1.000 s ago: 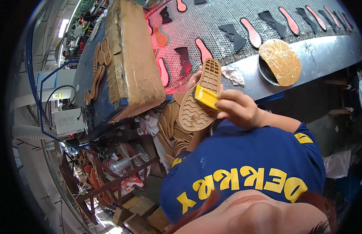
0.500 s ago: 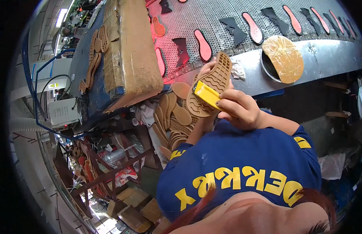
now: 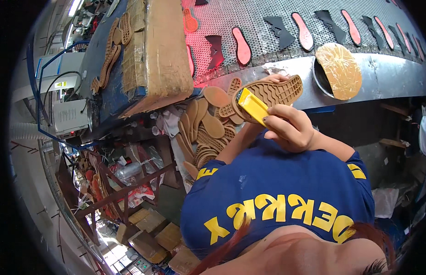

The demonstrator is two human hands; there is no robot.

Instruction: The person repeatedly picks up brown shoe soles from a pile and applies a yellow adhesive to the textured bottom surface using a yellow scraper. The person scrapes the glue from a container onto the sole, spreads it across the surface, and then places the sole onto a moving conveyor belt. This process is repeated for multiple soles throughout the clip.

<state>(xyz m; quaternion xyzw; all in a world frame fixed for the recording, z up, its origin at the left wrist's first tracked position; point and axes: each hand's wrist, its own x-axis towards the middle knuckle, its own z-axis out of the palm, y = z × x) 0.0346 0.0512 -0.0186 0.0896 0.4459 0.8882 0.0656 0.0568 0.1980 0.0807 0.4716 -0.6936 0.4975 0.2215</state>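
Observation:
My left hand point(image 3: 276, 78) grips a tan rubber shoe sole point(image 3: 279, 94) from its far side. Only some of its fingers show past the edge; the palm is hidden behind the sole. The treaded face, with wavy ridges and a grid at the heel, is turned up toward me. In the closed fingers of my right hand point(image 3: 293, 129) is a flat yellow brush point(image 3: 254, 107). Its dark bristle end lies at the rounded left end of the sole. Below and left of the sole is a pile of similar tan soles point(image 3: 201, 121).
Beyond my hands runs a mesh conveyor point(image 3: 259, 39) with red insoles point(image 3: 243, 48) and black cut pieces point(image 3: 279, 34). On its metal edge stands a round bowl half covered by a taped board point(image 3: 339, 71). A taped cardboard box point(image 3: 167, 55) is at the left.
The sole has swung clockwise, its heel end now pointing right instead of up. The yellow brush has shifted slightly right and stays at the sole's rounded end. More piled soles have come into sight.

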